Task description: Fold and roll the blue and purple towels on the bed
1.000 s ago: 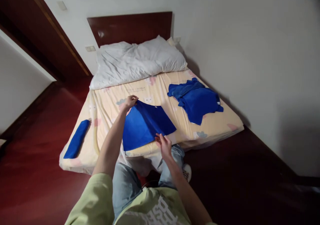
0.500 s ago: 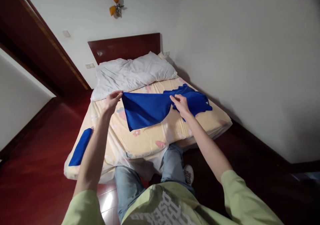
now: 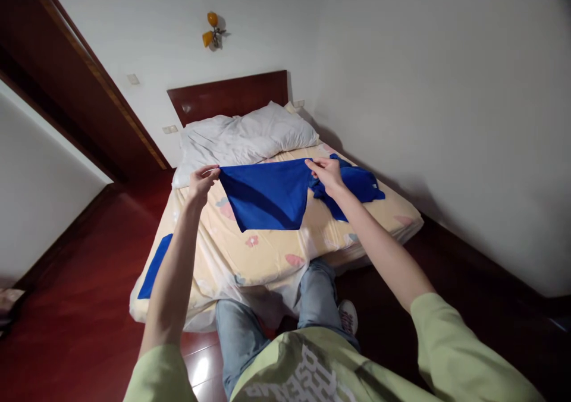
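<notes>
free room over bed (image 3: 267,265), cloth (image 3: 272,194) between hands (image 3: 204,183) (image 3: 329,175)

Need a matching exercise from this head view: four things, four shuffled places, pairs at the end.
1. Held blue cloth
2. Narrow blue cloth
3. White bedding
4. Lamp

A. Above the headboard
B. By the near left corner of the bed
C. Between left hand and right hand
D. At the bed's head end

Pairs: 1-C, 2-B, 3-D, 4-A
</notes>
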`<control>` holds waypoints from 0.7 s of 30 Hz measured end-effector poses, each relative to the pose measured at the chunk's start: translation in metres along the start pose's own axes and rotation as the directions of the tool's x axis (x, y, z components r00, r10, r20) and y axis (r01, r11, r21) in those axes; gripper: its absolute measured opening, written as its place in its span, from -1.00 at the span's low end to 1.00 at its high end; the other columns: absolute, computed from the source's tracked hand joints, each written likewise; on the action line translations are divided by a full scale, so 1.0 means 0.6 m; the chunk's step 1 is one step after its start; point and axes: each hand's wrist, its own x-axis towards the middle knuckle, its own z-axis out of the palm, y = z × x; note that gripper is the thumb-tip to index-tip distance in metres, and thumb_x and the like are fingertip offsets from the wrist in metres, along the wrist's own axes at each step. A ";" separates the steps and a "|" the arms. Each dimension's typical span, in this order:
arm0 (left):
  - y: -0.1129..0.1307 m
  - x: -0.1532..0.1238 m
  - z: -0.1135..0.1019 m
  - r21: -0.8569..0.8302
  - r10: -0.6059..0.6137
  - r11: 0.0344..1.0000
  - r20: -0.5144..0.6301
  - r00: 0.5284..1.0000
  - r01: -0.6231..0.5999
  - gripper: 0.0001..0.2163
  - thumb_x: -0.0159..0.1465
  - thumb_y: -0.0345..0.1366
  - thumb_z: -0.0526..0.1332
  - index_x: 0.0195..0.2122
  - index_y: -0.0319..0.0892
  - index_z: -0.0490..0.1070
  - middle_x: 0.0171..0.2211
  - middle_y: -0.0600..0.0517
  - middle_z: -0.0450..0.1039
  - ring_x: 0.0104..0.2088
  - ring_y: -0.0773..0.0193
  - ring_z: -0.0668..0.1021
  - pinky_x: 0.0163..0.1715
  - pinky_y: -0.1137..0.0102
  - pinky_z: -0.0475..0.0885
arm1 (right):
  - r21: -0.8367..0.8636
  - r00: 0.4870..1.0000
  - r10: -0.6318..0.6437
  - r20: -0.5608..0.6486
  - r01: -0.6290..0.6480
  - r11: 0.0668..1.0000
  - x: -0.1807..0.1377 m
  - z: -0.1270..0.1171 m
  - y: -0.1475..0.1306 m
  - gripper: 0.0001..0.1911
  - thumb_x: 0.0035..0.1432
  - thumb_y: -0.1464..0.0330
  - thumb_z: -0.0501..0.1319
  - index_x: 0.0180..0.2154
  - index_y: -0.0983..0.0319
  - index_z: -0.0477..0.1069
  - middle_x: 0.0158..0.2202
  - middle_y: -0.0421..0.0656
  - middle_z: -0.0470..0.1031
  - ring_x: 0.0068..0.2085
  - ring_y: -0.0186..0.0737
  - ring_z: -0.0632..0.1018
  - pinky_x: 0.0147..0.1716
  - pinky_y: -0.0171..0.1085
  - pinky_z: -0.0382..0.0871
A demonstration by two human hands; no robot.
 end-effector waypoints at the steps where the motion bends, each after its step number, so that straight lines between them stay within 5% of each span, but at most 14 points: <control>1: 0.001 -0.003 -0.002 0.004 -0.009 1.000 0.009 1.000 0.009 -0.47 -0.08 -0.01 0.49 -0.14 -0.23 0.58 -0.40 -0.03 0.54 -0.34 0.23 0.56 -0.35 0.40 0.38 | 0.010 0.999 0.025 0.022 -0.026 1.000 0.000 -0.002 0.000 -0.51 -0.15 -0.02 0.51 -0.41 0.27 0.55 -0.57 -0.25 0.42 -0.56 -0.40 0.38 -0.62 -0.39 0.23; 16: 0.030 -0.083 -0.001 -0.044 -0.104 0.992 0.228 0.968 0.117 -0.52 -0.02 -0.08 0.55 -0.17 -0.30 0.59 -0.24 -0.15 0.60 -0.17 -0.03 0.67 -0.12 0.12 0.62 | -0.013 0.984 0.141 0.113 -0.140 0.990 -0.033 -0.108 -0.023 -0.50 -0.25 0.12 0.61 -0.33 0.27 0.56 -0.44 -0.16 0.59 -0.48 -0.35 0.56 -0.54 -0.41 0.50; 21: 0.007 -0.078 0.023 -0.076 -0.140 0.982 0.330 0.933 0.174 -0.53 -0.06 -0.09 0.56 -0.23 -0.32 0.60 -0.27 -0.15 0.60 -0.21 0.00 0.68 -0.07 0.11 0.61 | -0.065 0.978 0.175 0.114 -0.168 0.984 -0.022 -0.118 0.002 -0.54 -0.26 0.19 0.62 -0.36 0.32 0.60 -0.45 -0.09 0.61 -0.50 -0.32 0.57 -0.53 -0.36 0.52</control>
